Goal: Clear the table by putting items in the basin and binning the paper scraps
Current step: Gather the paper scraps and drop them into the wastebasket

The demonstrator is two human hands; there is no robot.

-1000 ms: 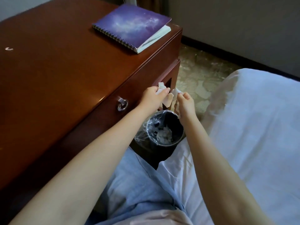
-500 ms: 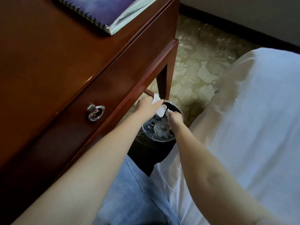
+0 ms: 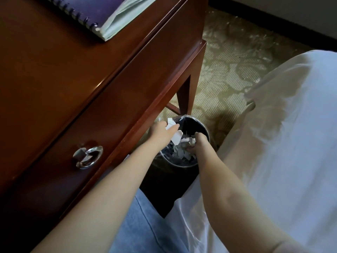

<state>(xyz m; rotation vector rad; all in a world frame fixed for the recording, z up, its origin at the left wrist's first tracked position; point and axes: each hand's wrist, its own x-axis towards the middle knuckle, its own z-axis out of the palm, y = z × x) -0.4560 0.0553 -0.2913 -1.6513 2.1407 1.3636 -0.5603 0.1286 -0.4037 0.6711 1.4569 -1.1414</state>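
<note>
Lower now, left hand [image 3: 160, 132] and right hand [image 3: 201, 143] grip scraps [image 3: 176, 139] over bin [image 3: 182, 165]

— What moved since a second ago?
— Both my hands dropped. They were well above the bin [image 3: 207, 131]; now my left hand [image 3: 160, 132] holds its paper scraps [image 3: 176, 140] at the rim, and my right hand [image 3: 200, 143] is down inside the mouth.

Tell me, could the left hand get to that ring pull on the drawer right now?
Probably yes: nothing stands between the left hand and the ring pull on the drawer front. But it grips paper scraps over the bin, so it should drop them first.
</note>
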